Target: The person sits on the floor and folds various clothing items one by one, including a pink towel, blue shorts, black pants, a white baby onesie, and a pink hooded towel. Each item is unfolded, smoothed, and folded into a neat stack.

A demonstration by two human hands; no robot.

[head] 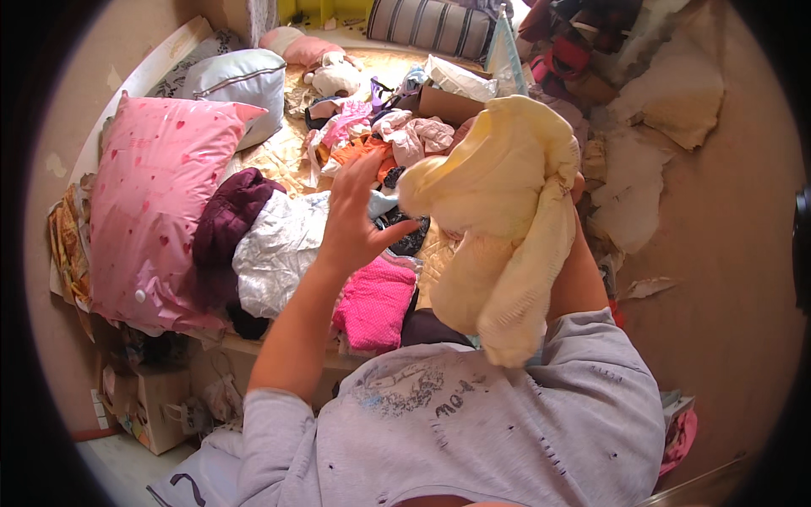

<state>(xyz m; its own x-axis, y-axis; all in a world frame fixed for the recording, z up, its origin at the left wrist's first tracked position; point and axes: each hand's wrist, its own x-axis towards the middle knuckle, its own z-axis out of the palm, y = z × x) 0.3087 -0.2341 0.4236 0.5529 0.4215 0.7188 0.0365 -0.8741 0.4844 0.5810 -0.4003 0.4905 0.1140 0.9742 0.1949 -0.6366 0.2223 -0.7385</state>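
A pale yellow garment (500, 215) hangs in loose folds from my right hand (577, 188), which is mostly hidden behind the cloth. My left hand (362, 212) is raised with its fingers apart and holds nothing. Below and beyond it lies a heap of clothes, among them an orange cloth (361, 151) and a pale pink garment (418, 136). Nearer my body is a folded bright pink dotted cloth (377, 303). A crumpled white cloth (279, 244) and a dark maroon garment (229, 215) lie left of my left forearm.
A pink plastic bag with hearts (152, 209) stands at the left, before a pale zipped cushion (237, 82). A plush toy (334, 73), a striped bolster (431, 28) and an open cardboard box (450, 104) sit farther back. The right wall (709, 222) has peeling plaster. Cardboard boxes (161, 405) stand at lower left.
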